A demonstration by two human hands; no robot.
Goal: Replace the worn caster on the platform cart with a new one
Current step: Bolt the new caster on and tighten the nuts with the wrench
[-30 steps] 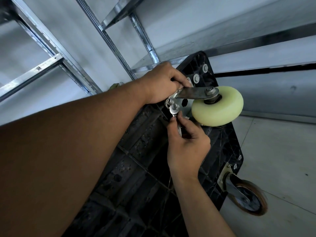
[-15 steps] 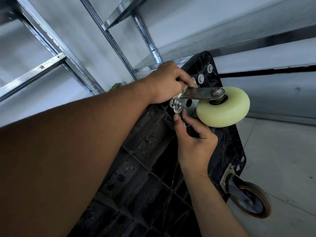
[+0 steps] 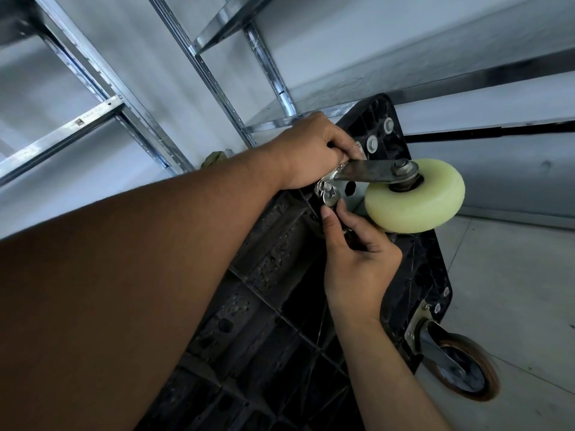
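The black platform cart (image 3: 273, 321) stands tipped on edge with its ribbed underside facing me. A caster with a pale yellow-green wheel (image 3: 415, 202) and a metal fork sits against the cart's upper corner. My left hand (image 3: 311, 154) grips the caster's mounting plate at its base. My right hand (image 3: 357, 256) is just below, thumb and fingers pinching a small metal fastener at the plate (image 3: 329, 194); what the fingers hold is mostly hidden. A worn brown-rimmed caster (image 3: 460, 368) remains bolted at the cart's lower right corner.
Metal shelving uprights and rails (image 3: 199, 63) rise behind the cart against a pale wall. Two bolts with washers (image 3: 379, 135) show on the cart's top edge. Light floor tiles (image 3: 513, 275) lie to the right. A small green object (image 3: 214, 158) peeks out behind my left forearm.
The view has drifted slightly; both hands stay at the caster's base. My right thumb has shifted a little against the fastener.
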